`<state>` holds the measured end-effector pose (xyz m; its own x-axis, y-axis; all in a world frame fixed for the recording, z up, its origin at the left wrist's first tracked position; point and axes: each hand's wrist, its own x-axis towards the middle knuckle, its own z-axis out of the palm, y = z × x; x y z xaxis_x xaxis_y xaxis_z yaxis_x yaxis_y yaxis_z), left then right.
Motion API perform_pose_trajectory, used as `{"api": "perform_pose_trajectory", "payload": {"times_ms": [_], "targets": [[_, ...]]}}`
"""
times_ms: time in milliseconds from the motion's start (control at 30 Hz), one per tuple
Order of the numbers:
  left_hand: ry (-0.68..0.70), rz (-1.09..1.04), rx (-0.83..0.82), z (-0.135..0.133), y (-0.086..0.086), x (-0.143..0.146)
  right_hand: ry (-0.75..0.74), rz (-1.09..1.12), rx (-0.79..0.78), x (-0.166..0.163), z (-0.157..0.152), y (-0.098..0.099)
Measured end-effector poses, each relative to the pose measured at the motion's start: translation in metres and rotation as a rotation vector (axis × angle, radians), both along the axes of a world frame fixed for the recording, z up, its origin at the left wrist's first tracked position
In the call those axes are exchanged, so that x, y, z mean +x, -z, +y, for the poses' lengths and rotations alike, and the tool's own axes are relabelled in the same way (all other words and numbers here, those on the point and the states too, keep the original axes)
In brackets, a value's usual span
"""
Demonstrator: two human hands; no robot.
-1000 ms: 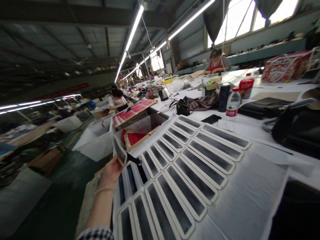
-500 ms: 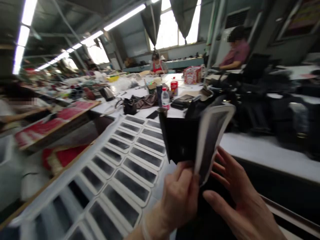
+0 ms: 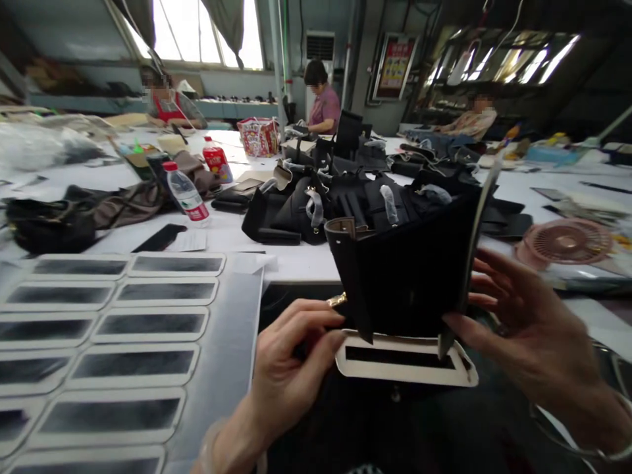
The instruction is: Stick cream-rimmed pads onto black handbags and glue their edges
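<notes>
I hold an upright black bag [image 3: 409, 276] in front of me with both hands. My left hand [image 3: 289, 368] pinches its lower left corner, fingers closed, next to a gold fitting. My right hand [image 3: 518, 322] grips the right side, fingers curled round the edge. Under the bag lies a white-rimmed dark panel [image 3: 405, 359], flat against its base. To the left, rows of the same white-rimmed panels [image 3: 118, 326] lie on a white sheet [image 3: 232, 342].
A heap of black bags [image 3: 345, 197] sits behind on the white table [image 3: 296, 260]. A water bottle [image 3: 184, 192], a red bottle [image 3: 216, 160], a brown bag [image 3: 123, 204] and a pink fan [image 3: 563, 242] stand around. Three people work at far tables.
My view swung right from the panel rows. My left hand carried one panel over; the panel now lies under the black bag, and both hands hold the bag.
</notes>
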<state>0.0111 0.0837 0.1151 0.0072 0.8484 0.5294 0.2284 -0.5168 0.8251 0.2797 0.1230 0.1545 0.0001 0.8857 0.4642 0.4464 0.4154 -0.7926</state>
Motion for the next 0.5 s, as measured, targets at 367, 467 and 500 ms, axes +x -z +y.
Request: {"api": "perform_pose_trajectory", "payload": {"times_ms": [367, 467, 500], "targets": [[-0.154, -0.451, -0.722, -0.001, 0.133, 0.019, 0.063, -0.216, -0.049, 0.044, -0.01, 0.063], [-0.125, -0.535, -0.83, 0.001, 0.16, 0.034, 0.055, -0.291, -0.01, 0.048, -0.01, 0.071], [-0.113, -0.56, -0.863, 0.002, 0.167, 0.04, 0.049, -0.317, 0.011, 0.049, -0.01, 0.074]]}}
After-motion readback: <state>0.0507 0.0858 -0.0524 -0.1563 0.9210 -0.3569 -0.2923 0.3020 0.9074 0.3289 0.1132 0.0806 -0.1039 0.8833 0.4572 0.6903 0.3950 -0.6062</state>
